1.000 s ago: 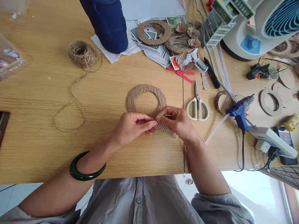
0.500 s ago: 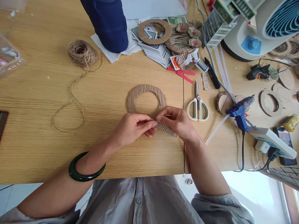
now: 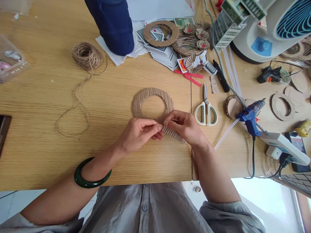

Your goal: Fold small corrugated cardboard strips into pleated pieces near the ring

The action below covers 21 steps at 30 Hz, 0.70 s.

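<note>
The corrugated cardboard ring [image 3: 152, 100] lies flat on the worktop, near the middle of the scene, a brown hoop with a wide round hole through which the wood shows, its ribbed fluting facing up and its outer edge cut a little unevenly. The near part of it is hidden under fingers, so only the far arc and both sides show in full. A short strip of corrugated cardboard [image 3: 175, 135], the same brown with fine ribs running across its width, is pinched just near of the ring, slanting down to the right, its left end covered.
</note>
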Each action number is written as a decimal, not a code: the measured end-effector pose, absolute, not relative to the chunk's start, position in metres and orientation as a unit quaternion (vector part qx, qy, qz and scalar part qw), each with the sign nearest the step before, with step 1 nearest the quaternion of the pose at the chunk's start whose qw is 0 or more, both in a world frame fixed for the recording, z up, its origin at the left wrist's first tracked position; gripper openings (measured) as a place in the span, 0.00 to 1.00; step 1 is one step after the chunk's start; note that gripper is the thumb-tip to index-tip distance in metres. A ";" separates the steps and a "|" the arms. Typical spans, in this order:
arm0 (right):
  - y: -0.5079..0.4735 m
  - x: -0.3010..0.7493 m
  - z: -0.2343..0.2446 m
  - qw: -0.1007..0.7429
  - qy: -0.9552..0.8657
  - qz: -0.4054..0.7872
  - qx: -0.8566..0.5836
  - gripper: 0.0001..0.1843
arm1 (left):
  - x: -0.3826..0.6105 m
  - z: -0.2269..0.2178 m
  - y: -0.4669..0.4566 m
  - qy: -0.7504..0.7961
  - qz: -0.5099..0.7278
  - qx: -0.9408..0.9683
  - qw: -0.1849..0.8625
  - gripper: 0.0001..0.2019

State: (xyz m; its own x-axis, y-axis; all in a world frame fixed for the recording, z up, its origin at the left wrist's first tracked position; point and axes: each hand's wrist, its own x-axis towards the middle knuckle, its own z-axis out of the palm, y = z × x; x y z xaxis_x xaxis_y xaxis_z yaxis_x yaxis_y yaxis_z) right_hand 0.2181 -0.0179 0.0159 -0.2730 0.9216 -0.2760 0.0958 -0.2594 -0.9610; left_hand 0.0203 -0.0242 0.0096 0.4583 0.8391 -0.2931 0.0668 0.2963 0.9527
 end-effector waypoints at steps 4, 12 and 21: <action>-0.019 0.218 0.018 0.334 -0.505 0.609 -0.513 0.11 | 0.019 0.010 -0.019 0.444 0.291 0.510 0.677 0.11; -0.019 0.215 0.017 0.324 -0.515 0.625 -0.488 0.11 | 0.021 0.008 -0.019 0.463 0.274 0.479 0.694 0.07; -0.019 0.214 0.020 0.326 -0.507 0.620 -0.503 0.22 | 0.019 0.014 -0.019 0.494 0.348 0.488 0.630 0.08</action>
